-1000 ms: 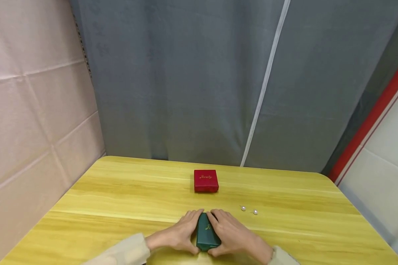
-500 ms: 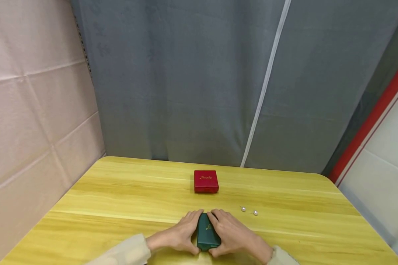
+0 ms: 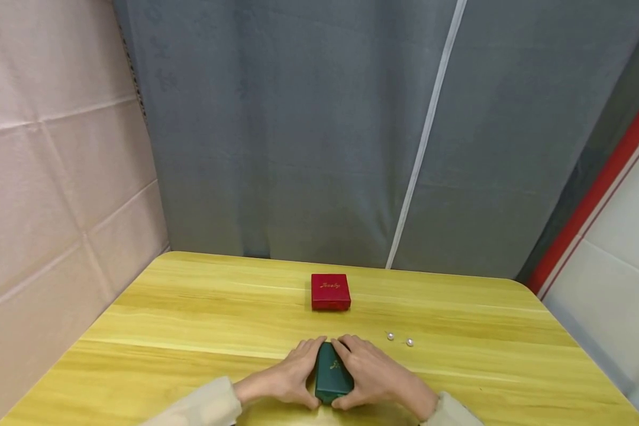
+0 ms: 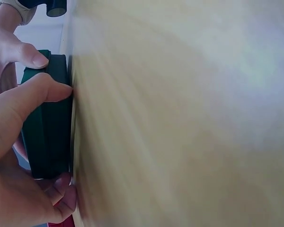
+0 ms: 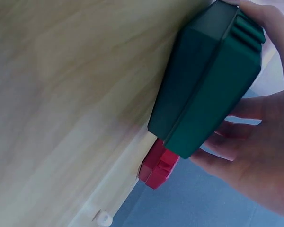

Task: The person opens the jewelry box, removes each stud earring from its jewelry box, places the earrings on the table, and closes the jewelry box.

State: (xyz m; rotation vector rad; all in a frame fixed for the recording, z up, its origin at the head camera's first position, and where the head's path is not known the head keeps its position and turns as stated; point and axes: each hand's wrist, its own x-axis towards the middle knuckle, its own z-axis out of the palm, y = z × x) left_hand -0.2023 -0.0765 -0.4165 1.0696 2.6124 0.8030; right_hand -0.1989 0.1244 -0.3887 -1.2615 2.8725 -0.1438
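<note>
A dark green jewelry box (image 3: 331, 381) with gold lettering lies on the table near its front edge, lid down. My left hand (image 3: 294, 374) grips it from the left, thumb at the near end and fingertips at the far end. From the right, my right hand (image 3: 371, 374) holds it the same way and covers part of the lid. In the left wrist view, the left thumb lies across the side of the green box (image 4: 54, 127), and its fingers curl round the far end. The right wrist view shows the seam of the green box (image 5: 206, 90) closed.
Behind the green box sits a red jewelry box (image 3: 330, 291) with gold lettering. Two pearl earrings, a left one (image 3: 390, 336) and a right one (image 3: 409, 342), lie to the right on the wooden table (image 3: 202, 307). A grey curtain (image 3: 298, 130) hangs behind the table.
</note>
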